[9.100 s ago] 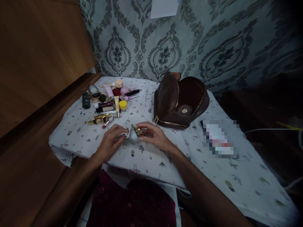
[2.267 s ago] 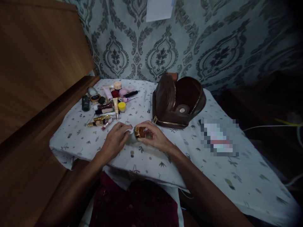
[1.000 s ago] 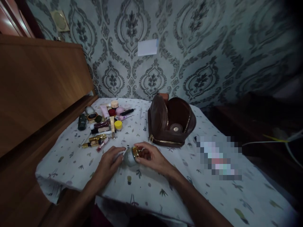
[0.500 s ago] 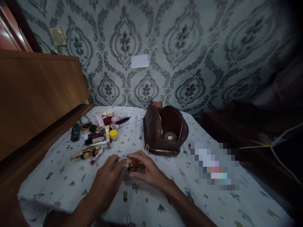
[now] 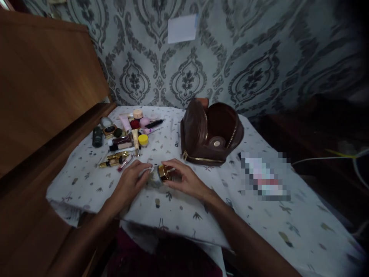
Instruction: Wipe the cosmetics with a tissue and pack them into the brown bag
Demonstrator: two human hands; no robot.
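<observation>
Between my hands, above the cloth, is a small clear jar (image 5: 156, 178) with a shiny gold lid (image 5: 163, 173), tilted on its side. The fingers and thumb of my right hand (image 5: 188, 181) are closed around the gold-lid end. My left hand (image 5: 130, 181) pinches a thin white piece (image 5: 149, 169), which looks like a wipe or tissue, against the jar's other end. An open brown cosmetic bag (image 5: 198, 134) stands just beyond my right hand, its flap up and zip undone.
Several cosmetics lie at the back left, among them a yellow-lidded pot (image 5: 143, 139), a dark bottle (image 5: 97, 137) and gold tubes (image 5: 117, 155). A blurred-out item (image 5: 265, 177) lies right. A wooden cabinet (image 5: 52, 77) borders the left; the patterned tablecloth (image 5: 196, 215) covers the table.
The view has tilted downward, so everything sits higher in the picture. The jar's clear body shows more between my hands. The bag and cosmetics have stayed put.
</observation>
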